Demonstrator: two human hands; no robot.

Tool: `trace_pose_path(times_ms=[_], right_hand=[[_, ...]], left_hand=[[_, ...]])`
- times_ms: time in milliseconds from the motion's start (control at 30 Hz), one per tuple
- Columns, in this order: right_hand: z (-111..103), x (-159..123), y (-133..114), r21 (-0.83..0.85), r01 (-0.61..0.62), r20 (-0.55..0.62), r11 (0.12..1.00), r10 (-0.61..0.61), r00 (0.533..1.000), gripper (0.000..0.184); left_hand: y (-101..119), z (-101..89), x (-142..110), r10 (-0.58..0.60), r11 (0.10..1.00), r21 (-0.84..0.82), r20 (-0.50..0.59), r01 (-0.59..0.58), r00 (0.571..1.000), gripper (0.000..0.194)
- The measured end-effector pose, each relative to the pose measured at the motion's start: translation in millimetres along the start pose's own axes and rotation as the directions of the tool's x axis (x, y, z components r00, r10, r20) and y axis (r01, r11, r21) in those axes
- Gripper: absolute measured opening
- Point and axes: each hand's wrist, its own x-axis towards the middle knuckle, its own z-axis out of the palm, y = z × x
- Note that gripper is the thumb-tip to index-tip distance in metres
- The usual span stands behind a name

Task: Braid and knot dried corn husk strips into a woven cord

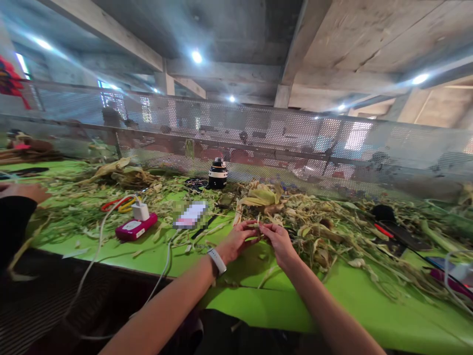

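Note:
My left hand (238, 240) and my right hand (279, 240) meet over the green table (254, 301), fingertips pinched together on a thin strip of dried plant fibre (258, 228). A white band sits on my left wrist (217, 261). Behind my hands lies a heap of dried corn husks and stalks (318, 222) spread across the table.
A pink power bank (136, 228) with a white charger and cable lies left of my hands, beside a phone (191, 215). Red and yellow scissors (117, 203) and a black-and-white jar (218, 173) stand further back. Another person's hand (24, 191) rests at far left. A perforated metal screen (258, 133) backs the table.

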Motion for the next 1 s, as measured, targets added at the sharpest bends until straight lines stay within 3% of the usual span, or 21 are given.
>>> trace_pose_path(times_ms=[233,567,800,1000], right_hand=[[-2.3,-0.5,-2.7,-0.041,-0.04,0.011,0.998,0.04,0.999,0.031],[-1.6,1.9,0.1,-0.066,-0.024,-0.013,0.998,0.023,1.0,0.033],[-1.4,1.4,2.1,-0.043,-0.001,-0.014,0.999,0.001,1.0,0.035],[-0.1,-0.1,1.4,-0.04,0.03,0.016,0.999,-0.029,0.999,0.04]], left_hand=[[1.7,-2.5,1.4,0.068,0.997,0.045,-0.016,-0.067,0.998,0.027],[-2.6,-2.3,-0.1,0.16,0.955,0.236,0.102,-0.18,0.982,0.029],[-0.9,0.0,-1.9,0.207,0.927,0.311,0.048,-0.212,0.977,0.024],[-1.0,-0.8,-0.4,0.253,0.908,0.334,0.044,-0.253,0.966,0.04]])
